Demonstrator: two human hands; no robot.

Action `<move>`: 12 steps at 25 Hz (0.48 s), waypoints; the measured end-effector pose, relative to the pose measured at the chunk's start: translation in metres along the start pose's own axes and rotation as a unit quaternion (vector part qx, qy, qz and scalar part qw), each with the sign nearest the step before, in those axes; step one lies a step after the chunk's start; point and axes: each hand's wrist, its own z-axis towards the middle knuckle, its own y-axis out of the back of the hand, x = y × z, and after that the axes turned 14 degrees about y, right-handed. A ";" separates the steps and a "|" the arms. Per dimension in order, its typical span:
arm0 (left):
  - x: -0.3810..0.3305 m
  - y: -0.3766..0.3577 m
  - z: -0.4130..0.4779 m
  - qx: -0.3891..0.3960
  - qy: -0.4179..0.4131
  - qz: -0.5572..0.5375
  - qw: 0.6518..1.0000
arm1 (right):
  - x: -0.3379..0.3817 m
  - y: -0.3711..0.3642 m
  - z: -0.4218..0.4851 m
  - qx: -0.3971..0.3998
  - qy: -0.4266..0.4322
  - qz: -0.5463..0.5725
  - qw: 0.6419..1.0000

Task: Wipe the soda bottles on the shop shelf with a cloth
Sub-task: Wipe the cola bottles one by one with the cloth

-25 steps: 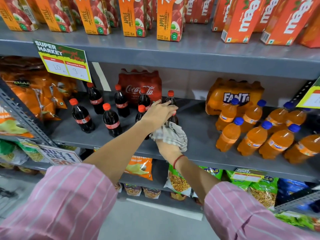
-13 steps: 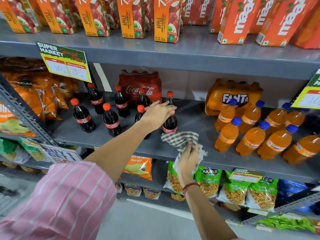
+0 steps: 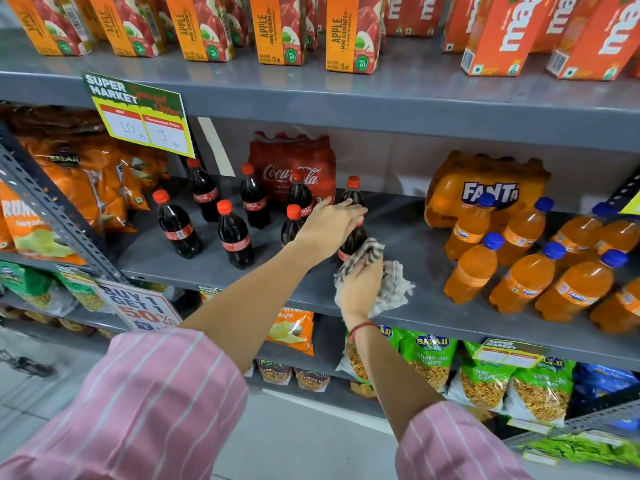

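Observation:
Several small cola bottles with red caps stand on the grey middle shelf (image 3: pixel 408 237). My left hand (image 3: pixel 329 225) rests over the top of the front right cola bottle (image 3: pixel 353 242), whose cap is hidden under my fingers. My right hand (image 3: pixel 360 289) grips a checked grey and white cloth (image 3: pixel 389 285) and presses it against the lower side of that same bottle. Another cola bottle (image 3: pixel 353 190) stands just behind my left hand. Orange soda bottles (image 3: pixel 472 268) with blue caps stand in a group on the right of the shelf.
Shrink-wrapped cola (image 3: pixel 294 164) and orange soda (image 3: pixel 485 185) packs sit at the back of the shelf. Juice cartons (image 3: pixel 349 32) line the shelf above, with a price card (image 3: pixel 138 114) hanging from it. Snack bags (image 3: pixel 429 362) fill the shelf below and the left bay.
My right hand has risen from below the shelf edge, bringing the cloth up against the bottle. My left hand has stayed on the bottle's top.

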 end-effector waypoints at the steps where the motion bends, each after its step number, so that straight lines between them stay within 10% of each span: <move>1: -0.001 0.001 0.000 0.003 -0.001 0.004 1.000 | -0.006 0.002 -0.004 0.030 -0.008 -0.066 0.997; 8: 0.000 0.005 -0.002 0.012 -0.001 0.013 1.000 | 0.001 0.044 -0.001 0.295 -0.027 -0.247 0.923; 12: 0.000 0.019 -0.008 0.035 0.014 -0.056 0.998 | 0.014 0.076 0.000 0.267 -0.333 0.051 0.903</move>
